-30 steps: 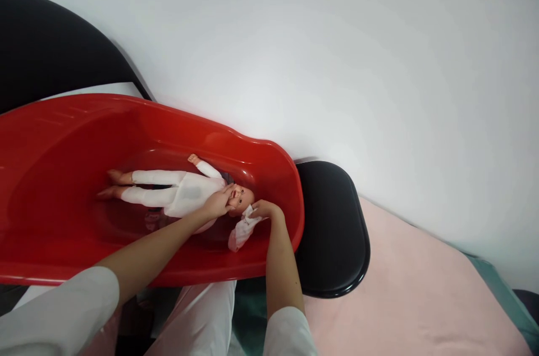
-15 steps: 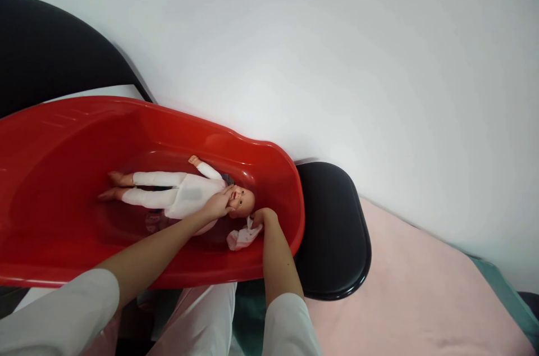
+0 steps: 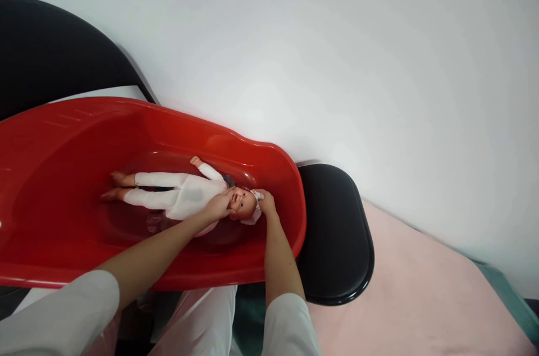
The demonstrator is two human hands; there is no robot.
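The doll (image 3: 185, 194) lies in the red tub (image 3: 63, 255) at frame centre-left, long axis horizontal, head at the right. Its chin is cupped by the left hand (image 3: 219, 207); a white cloth (image 3: 254, 215) is pressed to its crown by the right hand (image 3: 266, 202). Both hands meet at the head.

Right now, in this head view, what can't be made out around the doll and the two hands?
- Cloth: mostly hidden under the right hand and the doll head; its shape is unclear.
- Doll's near arm: covered by the left hand.
- Red tub: its left end is cut off by the frame edge.
- Water in the tub: cannot tell; only faint reflections show.
- Black seat: its support is hidden beneath it.
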